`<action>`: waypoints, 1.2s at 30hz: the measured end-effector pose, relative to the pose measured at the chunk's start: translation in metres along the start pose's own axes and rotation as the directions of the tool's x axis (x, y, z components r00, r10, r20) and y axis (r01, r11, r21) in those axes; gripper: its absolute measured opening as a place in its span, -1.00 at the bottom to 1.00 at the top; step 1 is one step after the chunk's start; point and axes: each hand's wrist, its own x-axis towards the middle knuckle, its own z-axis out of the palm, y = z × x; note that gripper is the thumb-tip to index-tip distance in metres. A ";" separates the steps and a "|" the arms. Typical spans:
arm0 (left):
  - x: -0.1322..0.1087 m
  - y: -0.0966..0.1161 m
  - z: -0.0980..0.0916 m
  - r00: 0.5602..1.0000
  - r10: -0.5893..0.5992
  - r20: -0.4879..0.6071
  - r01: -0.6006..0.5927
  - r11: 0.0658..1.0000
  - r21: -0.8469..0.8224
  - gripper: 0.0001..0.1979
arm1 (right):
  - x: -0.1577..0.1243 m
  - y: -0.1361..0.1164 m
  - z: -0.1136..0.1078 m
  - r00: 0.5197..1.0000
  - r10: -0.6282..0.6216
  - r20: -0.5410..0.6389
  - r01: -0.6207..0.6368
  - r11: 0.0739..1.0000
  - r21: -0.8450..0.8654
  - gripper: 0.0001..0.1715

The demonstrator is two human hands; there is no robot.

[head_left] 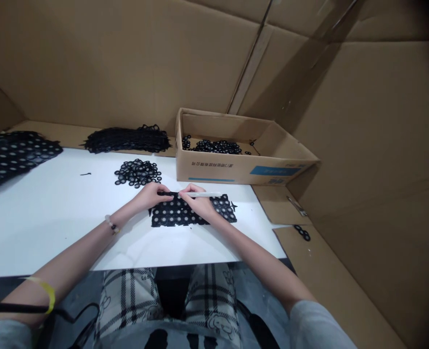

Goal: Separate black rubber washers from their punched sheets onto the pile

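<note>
White tabletop (47, 228) keeps the cardboard box (214, 165) at one o'clock and loose black rings (137, 172) at eleven within our reach, while our left hand (149, 196) steadies the black perforated sheet (171, 215) at twelve, fingers together on its top edge, and our right hand (198, 201), fingers clamped, presses a white stick (203, 194) against it.

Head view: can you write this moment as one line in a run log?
left hand: on black perforated sheet | right hand: holding white pen-like tool | beside: cardboard box of black rings
</note>
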 end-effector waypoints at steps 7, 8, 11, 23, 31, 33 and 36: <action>0.001 -0.004 0.005 0.998 0.058 -0.007 -0.058 0.998 -0.016 -0.70 | -0.001 0.004 0.003 1.000 0.006 0.010 -0.006 1.000 0.011 -0.76; 0.001 -0.005 0.007 0.998 0.052 -0.026 -0.052 0.998 -0.019 -0.70 | -0.001 0.004 0.004 1.000 0.000 0.004 0.000 1.000 0.005 -0.77; 0.001 -0.005 0.013 0.997 0.014 -0.082 -0.014 1.000 0.000 -0.69 | -0.001 0.006 0.006 1.000 -0.022 -0.012 0.022 1.000 -0.011 -0.78; 0.003 -0.009 0.015 0.999 -0.013 -0.051 0.008 0.996 -0.092 -0.64 | -0.002 0.007 0.008 0.999 -0.035 -0.023 0.034 0.999 -0.028 -0.77; 0.000 -0.006 0.012 0.997 -0.036 -0.066 0.035 0.999 -0.008 -0.64 | -0.003 0.003 0.010 1.000 -0.007 -0.020 0.006 0.998 -0.065 -0.77; -0.001 -0.003 0.008 0.999 -0.027 -0.022 0.027 1.000 0.015 -0.65 | -0.001 0.003 0.008 1.000 0.018 -0.010 -0.018 1.000 0.007 -0.77; -0.002 -0.001 0.000 0.998 -0.009 0.060 0.006 0.999 0.041 -0.65 | 0.002 0.002 0.005 0.995 0.102 -0.014 -0.101 0.992 0.078 -0.76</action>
